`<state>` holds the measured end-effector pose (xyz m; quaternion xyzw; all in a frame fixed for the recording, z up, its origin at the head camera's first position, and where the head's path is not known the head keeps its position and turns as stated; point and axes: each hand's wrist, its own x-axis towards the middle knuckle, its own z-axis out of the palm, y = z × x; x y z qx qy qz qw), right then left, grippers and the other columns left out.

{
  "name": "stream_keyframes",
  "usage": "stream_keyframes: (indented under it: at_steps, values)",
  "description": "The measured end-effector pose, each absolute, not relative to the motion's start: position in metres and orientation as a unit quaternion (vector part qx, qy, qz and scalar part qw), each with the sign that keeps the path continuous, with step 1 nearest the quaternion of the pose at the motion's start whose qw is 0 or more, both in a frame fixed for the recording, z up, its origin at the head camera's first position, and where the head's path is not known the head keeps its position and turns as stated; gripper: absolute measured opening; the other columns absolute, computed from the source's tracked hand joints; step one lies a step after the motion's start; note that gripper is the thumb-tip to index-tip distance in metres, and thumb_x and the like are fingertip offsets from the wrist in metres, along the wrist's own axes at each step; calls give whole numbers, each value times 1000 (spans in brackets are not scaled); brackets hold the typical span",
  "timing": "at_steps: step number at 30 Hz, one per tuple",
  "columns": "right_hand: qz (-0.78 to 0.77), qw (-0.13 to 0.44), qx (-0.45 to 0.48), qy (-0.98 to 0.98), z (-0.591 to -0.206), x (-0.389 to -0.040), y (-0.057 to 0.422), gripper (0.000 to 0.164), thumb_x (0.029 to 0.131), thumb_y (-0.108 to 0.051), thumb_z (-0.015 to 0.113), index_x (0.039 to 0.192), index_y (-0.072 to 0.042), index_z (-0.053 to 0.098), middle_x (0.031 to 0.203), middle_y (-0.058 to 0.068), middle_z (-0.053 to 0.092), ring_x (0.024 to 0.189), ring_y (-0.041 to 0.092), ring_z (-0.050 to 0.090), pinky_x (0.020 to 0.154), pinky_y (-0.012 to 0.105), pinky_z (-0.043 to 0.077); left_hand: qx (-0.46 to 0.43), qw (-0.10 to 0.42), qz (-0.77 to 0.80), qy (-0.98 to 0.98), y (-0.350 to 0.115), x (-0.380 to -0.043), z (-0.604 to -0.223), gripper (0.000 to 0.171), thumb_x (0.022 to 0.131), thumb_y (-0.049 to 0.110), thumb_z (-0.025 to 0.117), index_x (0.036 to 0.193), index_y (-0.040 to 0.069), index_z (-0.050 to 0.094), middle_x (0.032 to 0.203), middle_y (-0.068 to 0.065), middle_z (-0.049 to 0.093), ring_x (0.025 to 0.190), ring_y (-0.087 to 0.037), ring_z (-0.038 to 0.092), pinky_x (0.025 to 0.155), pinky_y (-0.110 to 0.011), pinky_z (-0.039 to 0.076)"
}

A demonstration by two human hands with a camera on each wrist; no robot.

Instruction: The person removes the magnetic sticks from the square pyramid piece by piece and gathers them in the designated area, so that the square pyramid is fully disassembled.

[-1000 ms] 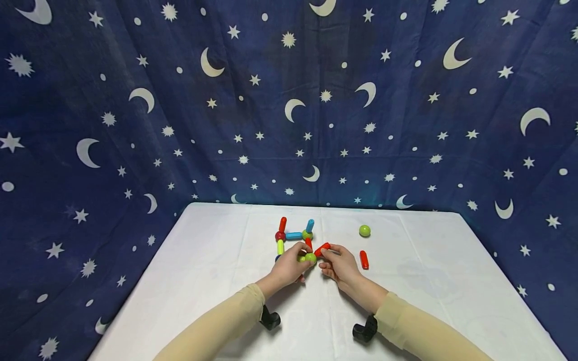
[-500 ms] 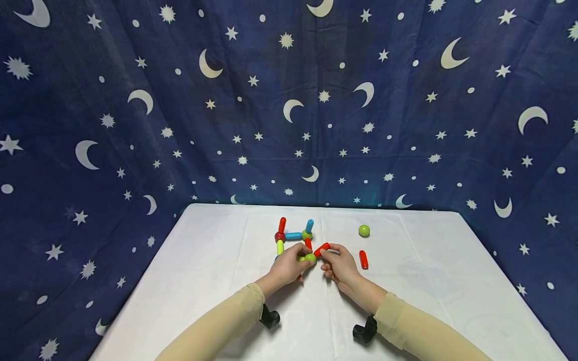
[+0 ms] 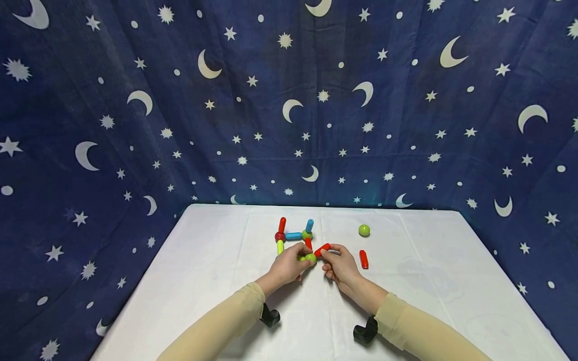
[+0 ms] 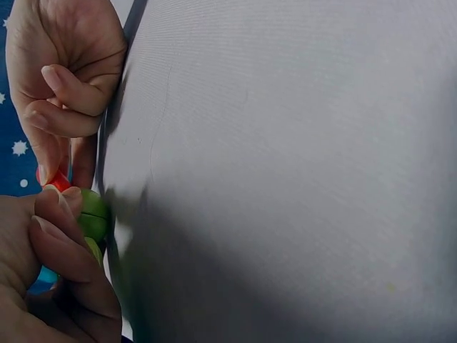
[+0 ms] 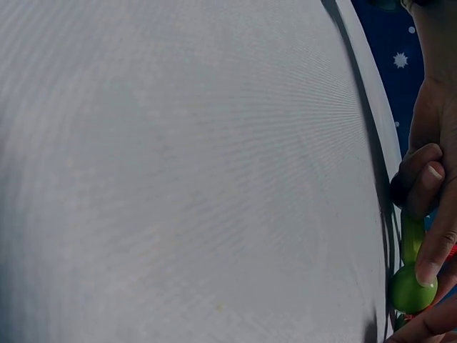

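Note:
My left hand (image 3: 285, 264) grips the near right corner of a square frame of toy building rods and balls, with its thumb and fingers on a light green ball (image 3: 311, 258). Between thumb and index finger, my right hand (image 3: 344, 268) pinches a red rod (image 3: 322, 248), slanted with its lower end right at that ball. In the left wrist view the fingertips of both hands meet around the green ball (image 4: 93, 214). At the frame's far side, a blue rod (image 3: 294, 235) joins a dark red ball (image 3: 280, 236) to another green ball (image 3: 307, 235). My left hand hides the near left corner.
A loose green ball (image 3: 364, 230) and a loose red rod (image 3: 364, 259) lie to the right of my right hand. From the frame's far balls rise a red rod (image 3: 282, 224) and a blue rod (image 3: 309, 225). A starry curtain (image 3: 271, 180) hangs behind the white table (image 3: 406, 291).
Both hands keep their grips at nearly the same place. The lower fingers of my right hand have drawn in slightly toward the palm.

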<state>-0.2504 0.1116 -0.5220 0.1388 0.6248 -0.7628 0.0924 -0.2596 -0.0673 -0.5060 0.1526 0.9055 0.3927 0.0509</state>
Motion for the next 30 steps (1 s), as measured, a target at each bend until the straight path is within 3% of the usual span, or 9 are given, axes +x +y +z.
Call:
stream_keyframes:
  at_steps: [5, 13, 18, 30]
  values:
    - [-770, 90, 133, 618, -521, -250, 112, 41, 100, -14, 69, 131, -2, 46, 92, 8, 69, 51, 6, 53, 45, 17, 41, 154, 53, 401, 901, -67, -259, -505, 26, 94, 20, 78, 116, 13, 67, 101, 5, 67, 50, -11, 59, 66, -28, 51]
    - [-772, 85, 130, 617, -517, -247, 115, 41, 101, -15, 67, 134, 0, 47, 96, 7, 69, 51, 7, 51, 44, 16, 38, 160, 46, 402, 900, -67, -258, -504, 26, 94, 21, 77, 116, 13, 67, 104, 5, 68, 55, -8, 57, 69, -27, 51]
    - [-756, 96, 129, 635, -512, -246, 122, 48, 100, -20, 69, 139, -2, 49, 96, 9, 70, 52, 7, 52, 44, 16, 38, 158, 56, 413, 895, -67, -257, -504, 25, 94, 20, 77, 117, 13, 66, 104, 4, 67, 49, -11, 59, 61, -27, 52]
    - [-717, 90, 100, 684, -482, -255, 192, 59, 100, -31, 70, 148, -7, 45, 97, 4, 69, 51, 7, 47, 47, 20, 40, 149, 69, 416, 894, -68, -258, -506, 23, 95, 19, 75, 117, 16, 66, 105, 5, 65, 50, -13, 59, 62, -28, 51]
